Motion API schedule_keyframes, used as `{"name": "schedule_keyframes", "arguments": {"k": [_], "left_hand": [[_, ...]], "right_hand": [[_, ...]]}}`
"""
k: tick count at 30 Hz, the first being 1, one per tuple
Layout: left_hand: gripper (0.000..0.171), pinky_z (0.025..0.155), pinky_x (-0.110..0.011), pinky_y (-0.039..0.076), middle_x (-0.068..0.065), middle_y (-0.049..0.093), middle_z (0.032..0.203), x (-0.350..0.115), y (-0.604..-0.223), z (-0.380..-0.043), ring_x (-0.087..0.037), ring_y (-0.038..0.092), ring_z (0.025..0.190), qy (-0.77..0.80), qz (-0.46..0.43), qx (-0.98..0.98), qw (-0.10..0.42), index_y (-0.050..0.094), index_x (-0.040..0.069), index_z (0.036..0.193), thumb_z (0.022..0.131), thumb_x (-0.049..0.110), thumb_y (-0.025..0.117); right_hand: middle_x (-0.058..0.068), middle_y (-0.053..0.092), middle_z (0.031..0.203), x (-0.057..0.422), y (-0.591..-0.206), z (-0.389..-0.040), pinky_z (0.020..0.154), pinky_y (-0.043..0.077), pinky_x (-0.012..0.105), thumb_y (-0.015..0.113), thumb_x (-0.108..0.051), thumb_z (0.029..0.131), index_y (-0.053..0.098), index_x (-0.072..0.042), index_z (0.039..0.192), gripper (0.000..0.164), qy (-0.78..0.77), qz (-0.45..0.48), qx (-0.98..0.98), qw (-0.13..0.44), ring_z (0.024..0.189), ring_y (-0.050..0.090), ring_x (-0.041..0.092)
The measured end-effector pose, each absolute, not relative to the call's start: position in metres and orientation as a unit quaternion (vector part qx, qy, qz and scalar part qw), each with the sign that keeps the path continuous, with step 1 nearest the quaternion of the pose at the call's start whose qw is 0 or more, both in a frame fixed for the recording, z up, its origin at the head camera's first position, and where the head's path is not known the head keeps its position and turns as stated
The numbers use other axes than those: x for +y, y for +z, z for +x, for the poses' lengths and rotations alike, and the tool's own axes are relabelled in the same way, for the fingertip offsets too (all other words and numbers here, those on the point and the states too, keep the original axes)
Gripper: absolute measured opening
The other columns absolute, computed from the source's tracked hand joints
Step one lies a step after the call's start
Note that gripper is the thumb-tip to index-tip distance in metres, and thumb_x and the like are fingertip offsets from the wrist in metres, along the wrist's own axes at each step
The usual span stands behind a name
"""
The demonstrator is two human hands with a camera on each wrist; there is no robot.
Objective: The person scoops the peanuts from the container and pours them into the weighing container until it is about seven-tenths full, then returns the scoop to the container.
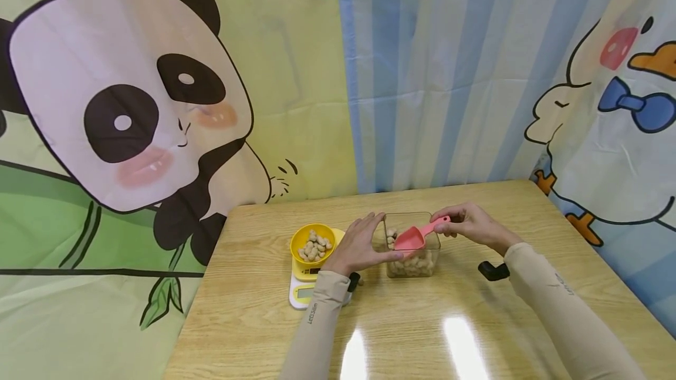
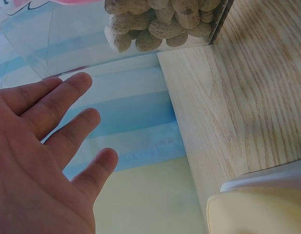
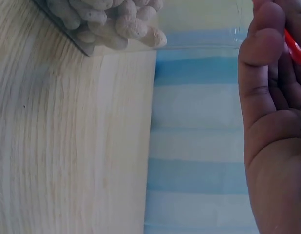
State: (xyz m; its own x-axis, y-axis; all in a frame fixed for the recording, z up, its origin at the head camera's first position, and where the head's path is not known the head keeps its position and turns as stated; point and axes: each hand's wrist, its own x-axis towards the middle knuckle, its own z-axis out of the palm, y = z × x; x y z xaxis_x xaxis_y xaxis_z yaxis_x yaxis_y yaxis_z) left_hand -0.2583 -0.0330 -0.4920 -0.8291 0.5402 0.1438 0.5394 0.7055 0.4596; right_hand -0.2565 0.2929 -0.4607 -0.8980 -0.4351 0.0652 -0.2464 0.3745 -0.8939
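My right hand pinches the handle of a pink scoop at the right side of a clear plastic box. The scoop's bowl dips inside the box, tilted down to the left. Unshelled peanuts fill the lower part of the box and show through its wall. On the box's left side, my left hand is spread with fairly straight fingers, thumb at the front rim. In the left wrist view, its fingertips meet the box wall. In the right wrist view, a bit of the red handle shows among the curled fingers.
Left of the box stands a yellow and white kitchen scale carrying a yellow bowl with more peanuts. The left forearm partly covers the scale. A printed curtain hangs behind the wooden table.
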Motion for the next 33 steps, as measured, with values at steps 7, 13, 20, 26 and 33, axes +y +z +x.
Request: {"name": "schedule_keyframes", "arguments": {"k": [7,13,20,26,33], "left_hand": [[0.111,0.126,-0.040,0.013,-0.005,0.030,0.165,-0.033,-0.491,-0.259,-0.022,0.024,0.152,0.250,0.293,0.923,0.006,0.025,0.024,0.163,0.077,0.086,0.057],[0.112,0.126,-0.041,0.014,-0.006,0.030,0.165,-0.033,-0.492,-0.260,-0.024,0.025,0.152,0.254,0.291,0.923,0.000,0.029,0.020,0.162,0.076,0.087,0.057],[0.114,0.126,-0.040,0.014,-0.004,0.030,0.165,-0.033,-0.493,-0.260,-0.021,0.025,0.152,0.259,0.289,0.922,0.005,0.026,0.025,0.163,0.074,0.091,0.054],[0.113,0.126,-0.040,0.014,-0.004,0.031,0.164,-0.032,-0.496,-0.259,-0.020,0.026,0.152,0.262,0.286,0.922,0.008,0.024,0.028,0.163,0.074,0.091,0.054],[0.111,0.125,-0.042,0.016,-0.004,0.034,0.163,-0.031,-0.495,-0.258,-0.021,0.026,0.152,0.275,0.291,0.917,-0.004,0.027,0.027,0.162,0.074,0.089,0.056]], "right_hand": [[0.015,0.065,0.078,0.292,-0.470,-0.257,0.054,0.050,0.033,0.073,-0.021,0.096,0.075,-0.010,0.114,0.022,-0.532,-0.218,0.814,0.077,0.063,0.054,0.023],[0.021,0.068,0.091,0.288,-0.468,-0.254,0.058,0.054,0.032,0.075,-0.030,0.094,0.076,-0.017,0.113,0.024,-0.507,-0.197,0.837,0.054,0.068,0.057,0.019],[0.004,0.071,0.087,0.286,-0.456,-0.251,0.056,0.052,0.030,0.078,-0.037,0.090,0.078,-0.016,0.111,0.030,-0.455,-0.182,0.872,0.012,0.067,0.059,0.019],[0.002,0.071,0.085,0.282,-0.453,-0.250,0.056,0.052,0.030,0.078,-0.039,0.089,0.077,-0.013,0.113,0.035,-0.450,-0.190,0.872,0.026,0.069,0.061,0.026],[0.007,0.067,0.081,0.280,-0.457,-0.248,0.054,0.049,0.029,0.078,-0.033,0.090,0.078,-0.018,0.110,0.025,-0.476,-0.187,0.858,0.038,0.064,0.054,0.021]]}}
